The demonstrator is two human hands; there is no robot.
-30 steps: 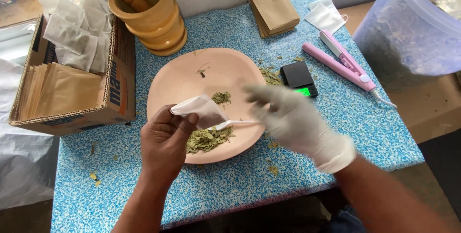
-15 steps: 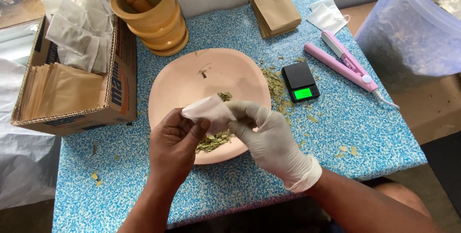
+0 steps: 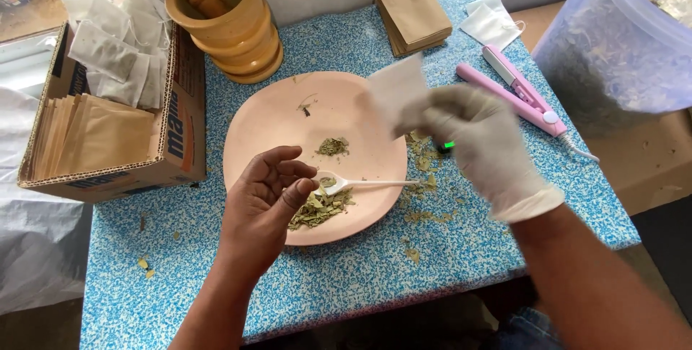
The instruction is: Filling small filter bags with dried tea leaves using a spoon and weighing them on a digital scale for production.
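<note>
Right hand (image 3: 481, 147) (gloved) pinches the white filter sachet (image 3: 396, 90) above the pink plate (image 3: 267, 123); keep it level; bare left hand (image 3: 265, 202) hovers loosely curled, holding nothing, over the dried leaves (image 3: 317, 209)

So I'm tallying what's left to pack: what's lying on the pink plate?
On the pink plate: dried green leaves, a smaller clump and a white spoon. The left hand hides part of the near rim.

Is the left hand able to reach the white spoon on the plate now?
Probably yes. The left hand is bare, holds nothing and hovers right beside the spoon on the pink plate; nothing lies between them.
</note>
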